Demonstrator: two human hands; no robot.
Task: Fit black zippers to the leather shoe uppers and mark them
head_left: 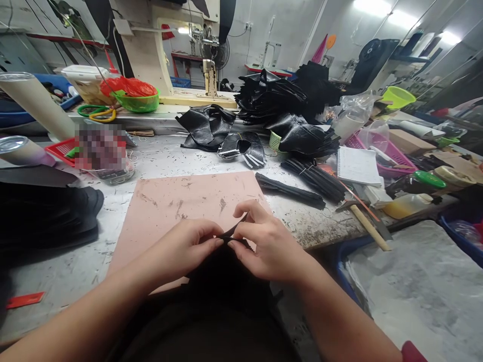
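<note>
Left hand (188, 247): I pinch the black piece (228, 234), probably steadying it.
Right hand (266, 242): pinching alongside, likely aligning edges.
Mat (169, 198): tabletop's (158, 153) near edge, perhaps protective.

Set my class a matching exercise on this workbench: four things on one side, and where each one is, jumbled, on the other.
Things
1. Spiral notebook
2. Red plastic bag
3. Black piece
4. Hammer

Places
A. Pinched between the left hand and the right hand
B. At the table's edge, wooden handle sticking out
C. Beside the pink basket
D. In the green bowl

Right pairs: 1-C, 2-D, 3-A, 4-B
</note>
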